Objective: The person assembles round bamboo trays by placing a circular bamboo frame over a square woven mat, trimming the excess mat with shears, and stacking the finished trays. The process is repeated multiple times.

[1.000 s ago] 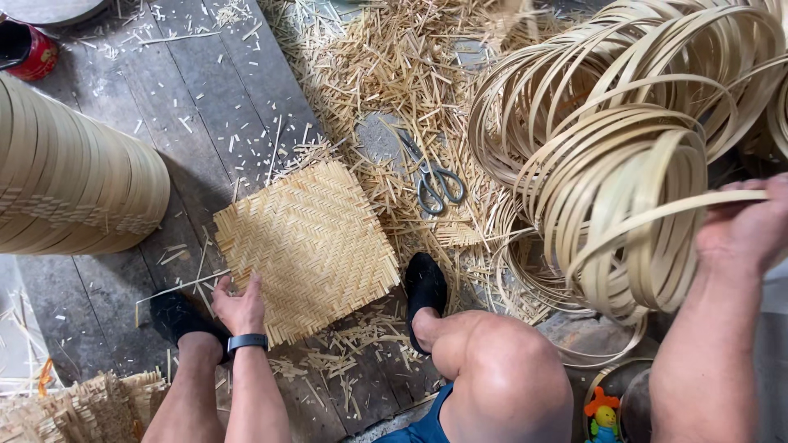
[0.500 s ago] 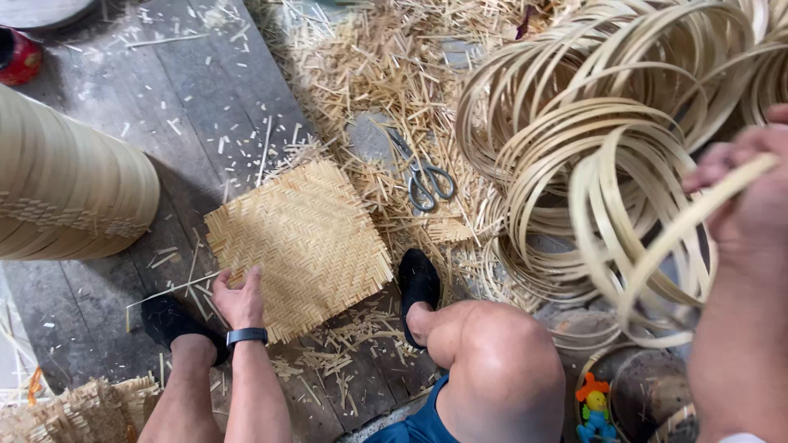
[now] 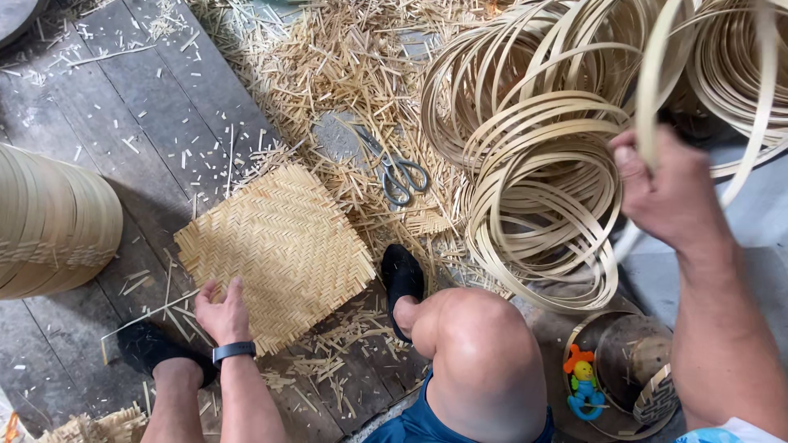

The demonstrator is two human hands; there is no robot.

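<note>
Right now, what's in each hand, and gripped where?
The right hand grips a flat bamboo strip from the coils, near its lower curved part. The left hand holds nothing; it presses flat on the woven mat's near corner.

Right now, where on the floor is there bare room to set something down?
The freest patch is the grey plank floor between the woven mat and the stacked hoops, only lightly flecked with chips. It is crowded around the scissors, buried in bamboo offcuts, and under the strip coils by the right hand.
</note>
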